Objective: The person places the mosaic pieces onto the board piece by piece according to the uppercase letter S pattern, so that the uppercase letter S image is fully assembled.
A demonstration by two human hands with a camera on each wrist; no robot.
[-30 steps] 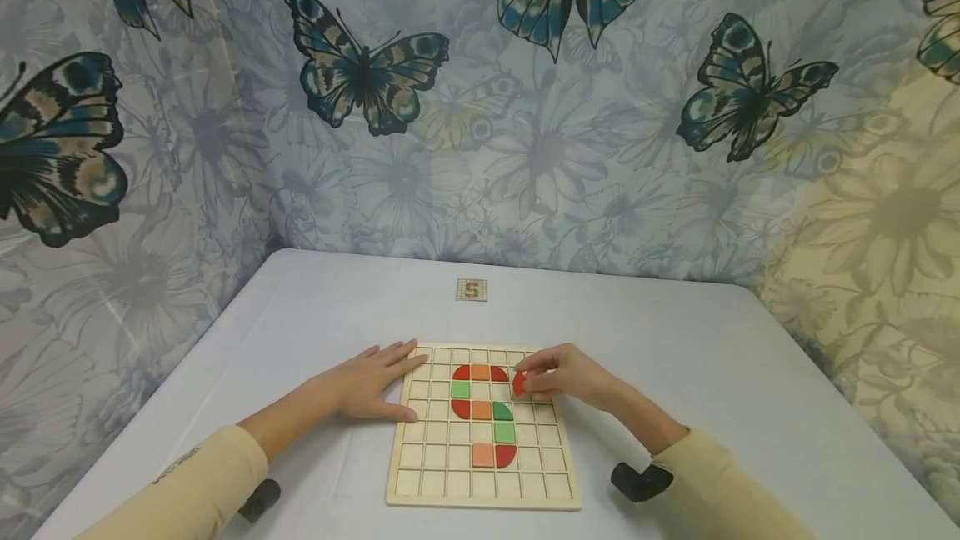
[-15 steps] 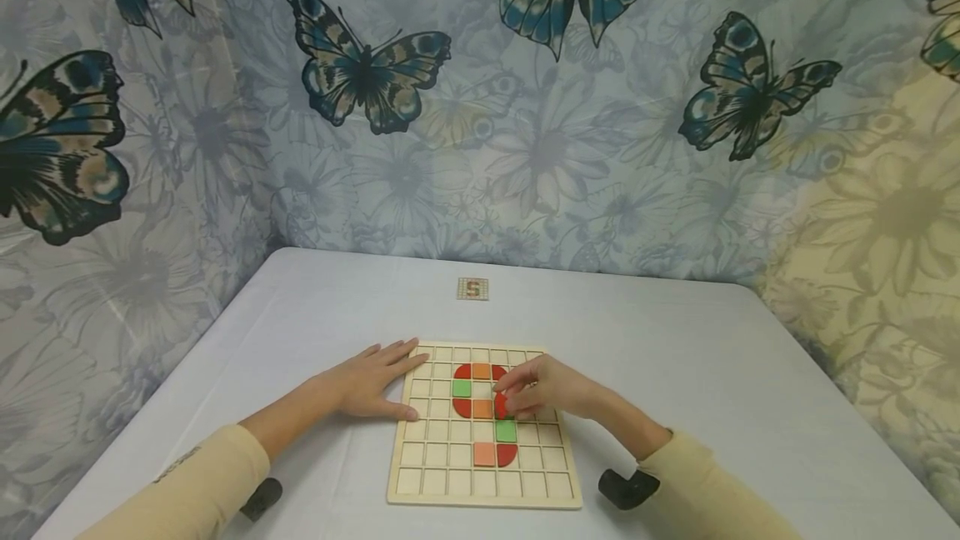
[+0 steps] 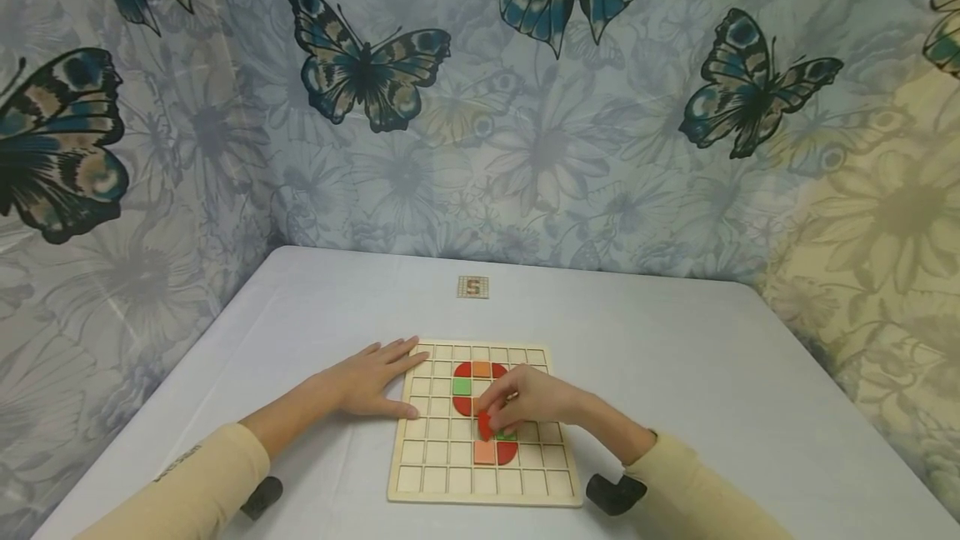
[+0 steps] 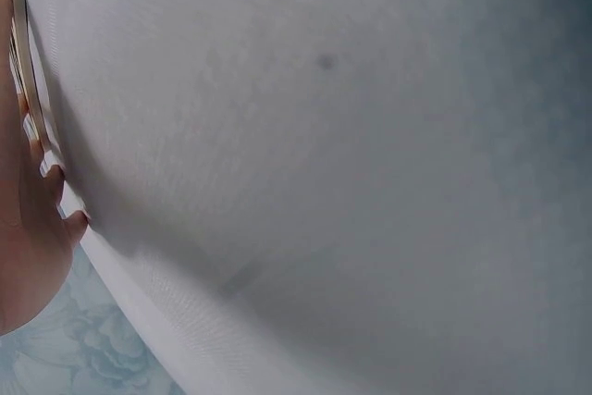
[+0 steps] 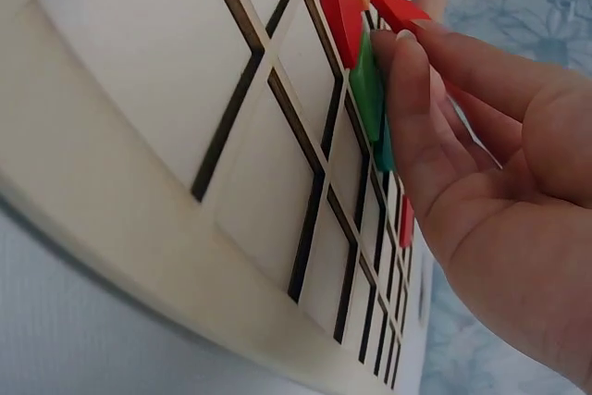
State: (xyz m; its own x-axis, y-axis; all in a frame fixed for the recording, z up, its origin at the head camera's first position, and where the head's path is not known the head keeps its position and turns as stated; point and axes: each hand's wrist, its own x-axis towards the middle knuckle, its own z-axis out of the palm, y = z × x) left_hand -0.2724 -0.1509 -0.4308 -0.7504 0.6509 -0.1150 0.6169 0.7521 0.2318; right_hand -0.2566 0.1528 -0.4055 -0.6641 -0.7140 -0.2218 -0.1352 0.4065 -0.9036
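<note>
A pale wooden grid board (image 3: 435, 482) lies on the table. My left hand (image 3: 367, 380) rests at its left edge, fingers spread and thumb on the board. My right hand (image 3: 536, 397) pinches a rounded red tile (image 3: 484, 427) between thumb and fingers, over the board's middle, just above a salmon square tile (image 3: 484, 452). In the right wrist view the pinched tile is tipped up off the grid, near a green tile (image 5: 367, 90) and a teal tile (image 5: 386, 150). A red quarter-circle tile (image 3: 507, 453) sits beside the salmon one. My right hand hides some of the tiles.
Farther up the board lie an orange square tile (image 3: 481, 369), a light green square tile (image 3: 461, 387) and several red quarter-circles. A small card (image 3: 473, 287) with an S pattern lies near the back of the white table (image 3: 637, 332). Butterfly-print cloth hangs behind.
My right hand has moved left and toward me across the board with the red tile, from the right side to the middle. My left hand has stayed in place.
</note>
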